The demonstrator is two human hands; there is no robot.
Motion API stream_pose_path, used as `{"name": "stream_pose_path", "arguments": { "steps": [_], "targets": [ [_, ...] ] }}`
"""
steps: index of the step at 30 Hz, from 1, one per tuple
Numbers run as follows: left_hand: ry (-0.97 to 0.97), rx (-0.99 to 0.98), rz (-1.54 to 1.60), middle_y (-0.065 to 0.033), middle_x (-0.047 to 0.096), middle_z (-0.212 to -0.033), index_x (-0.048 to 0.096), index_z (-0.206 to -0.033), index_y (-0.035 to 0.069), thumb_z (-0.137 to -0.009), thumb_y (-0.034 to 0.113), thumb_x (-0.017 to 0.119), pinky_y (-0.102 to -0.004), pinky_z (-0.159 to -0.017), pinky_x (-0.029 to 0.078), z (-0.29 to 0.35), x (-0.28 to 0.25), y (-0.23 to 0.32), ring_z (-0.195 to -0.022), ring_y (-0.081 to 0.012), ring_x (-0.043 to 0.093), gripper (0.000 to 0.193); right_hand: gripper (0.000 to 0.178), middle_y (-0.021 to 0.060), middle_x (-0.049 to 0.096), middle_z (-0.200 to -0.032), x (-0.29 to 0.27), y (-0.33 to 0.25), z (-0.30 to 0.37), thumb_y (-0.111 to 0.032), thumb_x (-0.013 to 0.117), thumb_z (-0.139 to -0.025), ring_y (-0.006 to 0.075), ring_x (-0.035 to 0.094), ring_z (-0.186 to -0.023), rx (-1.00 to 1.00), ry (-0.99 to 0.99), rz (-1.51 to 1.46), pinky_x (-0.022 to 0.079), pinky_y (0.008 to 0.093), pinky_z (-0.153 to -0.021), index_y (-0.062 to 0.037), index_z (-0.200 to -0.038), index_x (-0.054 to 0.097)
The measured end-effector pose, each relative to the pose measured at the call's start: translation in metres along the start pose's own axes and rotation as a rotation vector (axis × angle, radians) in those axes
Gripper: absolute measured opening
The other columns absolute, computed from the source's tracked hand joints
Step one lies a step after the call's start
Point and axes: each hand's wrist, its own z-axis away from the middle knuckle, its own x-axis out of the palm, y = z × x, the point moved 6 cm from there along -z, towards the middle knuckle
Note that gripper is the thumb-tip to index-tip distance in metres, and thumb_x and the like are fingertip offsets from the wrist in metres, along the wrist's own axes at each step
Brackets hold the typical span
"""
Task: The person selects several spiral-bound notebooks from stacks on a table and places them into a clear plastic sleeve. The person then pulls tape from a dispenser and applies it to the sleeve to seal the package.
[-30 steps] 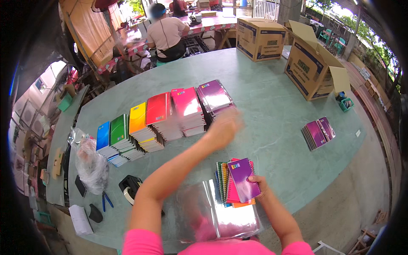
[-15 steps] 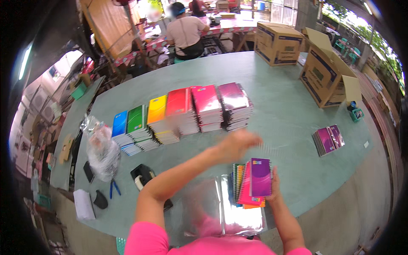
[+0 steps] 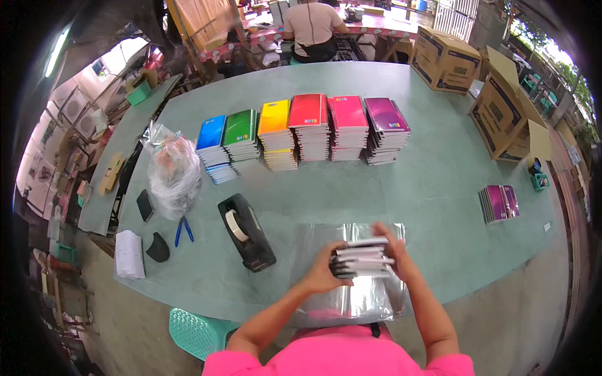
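Between my two hands is a small bundle of spiral notebooks [image 3: 362, 258], held with the page edges showing and slightly blurred. My left hand [image 3: 322, 273] grips the bundle on its left, and my right hand [image 3: 399, 255] closes round its right end. Beneath them lie clear plastic sleeves [image 3: 308, 245], shiny and flat on the table. Farther off stands a row of notebook stacks: blue [image 3: 212, 131], green [image 3: 239, 126], yellow [image 3: 274, 117], red [image 3: 308, 111], pink [image 3: 347, 113] and purple [image 3: 387, 114].
A black tape dispenser [image 3: 257, 249] sits left of the sleeves. Beyond it are blue pliers [image 3: 184, 232], a plastic bag [image 3: 175, 182] and a white bundle [image 3: 129, 254]. Purple notebooks [image 3: 495, 204] lie at right, near cardboard boxes [image 3: 501, 125]. A person [image 3: 311, 28] sits across the table.
My left hand has come back from near the stacks to the bundle. The fanned notebooks are now turned on edge between both hands. The view has shifted.
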Motion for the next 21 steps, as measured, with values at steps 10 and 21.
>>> {"name": "stream_pose_path", "arguments": {
  "steps": [10,21],
  "targets": [
    [0.160,-0.157,0.311,-0.0102,0.045,-0.118,0.025,-0.129,0.004,-0.050,0.028,0.089,-0.0364,-0.096,0.038,0.019,-0.002,-0.006,-0.112,-0.0234,0.045,0.105,0.108,0.0101,0.046,-0.123,0.038,-0.009,0.029,-0.033,0.090,-0.041,0.0194,0.045,-0.114,-0.298,0.027,-0.031,0.036,0.0325,-0.098,-0.0029,-0.129,0.034],
    [0.297,-0.238,0.335,-0.0147,0.046,-0.118,0.025,-0.128,-0.002,-0.059,0.034,0.084,-0.0344,-0.092,0.042,0.046,0.012,-0.022,-0.107,-0.0224,0.050,0.098,0.125,0.0110,0.048,-0.119,0.052,0.003,0.034,-0.049,0.086,-0.035,0.0207,0.046,-0.111,-0.218,-0.037,-0.263,0.034,0.0337,-0.098,-0.0014,-0.134,0.028]
  ]
}}
